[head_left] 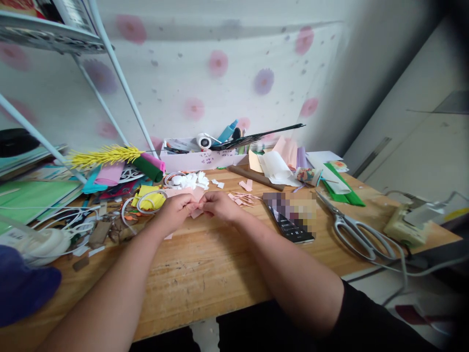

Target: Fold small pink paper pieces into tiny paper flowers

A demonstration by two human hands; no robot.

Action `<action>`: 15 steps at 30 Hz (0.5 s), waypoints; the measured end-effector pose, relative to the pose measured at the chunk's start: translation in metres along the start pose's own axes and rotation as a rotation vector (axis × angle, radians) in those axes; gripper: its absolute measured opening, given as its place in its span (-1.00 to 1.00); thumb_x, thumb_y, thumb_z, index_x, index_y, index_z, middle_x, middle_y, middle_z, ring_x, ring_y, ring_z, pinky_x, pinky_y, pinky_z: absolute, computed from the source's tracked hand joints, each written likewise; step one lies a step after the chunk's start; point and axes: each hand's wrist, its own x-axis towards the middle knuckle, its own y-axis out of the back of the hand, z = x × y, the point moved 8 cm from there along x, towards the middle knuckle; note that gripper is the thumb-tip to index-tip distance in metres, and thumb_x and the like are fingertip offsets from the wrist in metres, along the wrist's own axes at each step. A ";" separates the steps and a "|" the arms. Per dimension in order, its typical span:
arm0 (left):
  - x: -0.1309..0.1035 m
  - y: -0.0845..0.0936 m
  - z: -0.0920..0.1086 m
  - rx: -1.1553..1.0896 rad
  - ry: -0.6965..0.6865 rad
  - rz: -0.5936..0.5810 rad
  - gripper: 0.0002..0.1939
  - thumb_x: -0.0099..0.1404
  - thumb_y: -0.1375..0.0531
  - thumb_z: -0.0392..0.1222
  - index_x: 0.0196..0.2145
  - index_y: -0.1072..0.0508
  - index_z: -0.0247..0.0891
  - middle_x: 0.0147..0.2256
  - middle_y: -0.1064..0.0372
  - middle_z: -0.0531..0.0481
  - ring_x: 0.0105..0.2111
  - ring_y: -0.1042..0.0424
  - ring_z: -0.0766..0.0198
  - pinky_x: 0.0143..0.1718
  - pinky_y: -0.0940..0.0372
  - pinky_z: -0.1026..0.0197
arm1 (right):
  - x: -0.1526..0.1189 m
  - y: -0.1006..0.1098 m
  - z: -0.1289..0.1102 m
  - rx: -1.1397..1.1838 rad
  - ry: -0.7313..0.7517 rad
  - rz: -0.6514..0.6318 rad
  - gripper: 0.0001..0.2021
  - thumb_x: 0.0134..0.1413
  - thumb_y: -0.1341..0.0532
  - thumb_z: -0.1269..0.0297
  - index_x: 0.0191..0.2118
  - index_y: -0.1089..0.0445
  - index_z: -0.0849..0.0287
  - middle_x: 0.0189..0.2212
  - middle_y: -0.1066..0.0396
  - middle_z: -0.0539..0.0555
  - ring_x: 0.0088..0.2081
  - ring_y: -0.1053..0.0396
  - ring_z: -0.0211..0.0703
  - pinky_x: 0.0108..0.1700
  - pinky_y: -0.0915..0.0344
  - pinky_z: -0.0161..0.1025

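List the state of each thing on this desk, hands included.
Left hand: fingers pinched together.
Right hand: fingers pinched, close to the left.
Phone: face up, screen lit.
Scissors: lying flat, blades look nearly shut.
Box: open-topped, holding things.
Blue bottle: tilted in the box.
Dark green sheet: rolled up.
White sheet: curled.

Pale-pink paper (198,194), pinched btwn L fingers (190,206) & R fingers (208,205); partly hidden, shape unclear.

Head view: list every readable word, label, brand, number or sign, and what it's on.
None legible.
Long white box: dark handwriting, too blurred to read.
Black rectangular phone: small white screen marks, too small to read; part is pixelated.
Elsewhere: nothing I can read.
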 end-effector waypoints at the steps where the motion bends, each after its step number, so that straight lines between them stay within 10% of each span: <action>1: 0.000 0.000 -0.001 -0.024 0.005 0.004 -0.73 0.09 -0.07 -0.01 -0.49 -0.38 -0.28 -0.52 -0.29 0.04 -0.48 -0.27 0.29 -0.48 -0.18 0.28 | -0.001 0.002 -0.003 -0.042 0.035 0.039 -0.89 -0.04 -0.06 0.35 -0.48 -0.28 0.24 -0.63 -0.23 -0.07 -0.57 -0.18 -0.38 -0.50 -0.08 -0.43; 8: -0.001 -0.007 -0.011 -0.275 0.143 -0.045 -0.65 0.12 -0.03 0.02 -0.53 -0.33 -0.34 -0.58 -0.29 0.00 -0.57 -0.23 0.33 -0.53 -0.13 0.28 | -0.015 0.003 -0.038 -0.600 0.303 0.235 -0.85 0.00 -0.04 0.31 -0.46 -0.31 0.20 -0.45 -0.30 0.06 -0.37 -0.21 -0.25 -0.36 -0.08 -0.36; 15: -0.001 -0.005 -0.001 -0.224 0.109 -0.072 -0.78 0.05 -0.11 -0.09 -0.59 -0.27 -0.30 -0.65 -0.17 0.12 -0.61 -0.15 0.40 -0.57 -0.07 0.33 | -0.011 0.006 -0.032 -0.497 0.265 0.197 -0.86 0.02 -0.05 0.32 -0.40 -0.34 0.19 -0.41 -0.34 0.05 -0.35 -0.25 -0.27 -0.35 -0.08 -0.38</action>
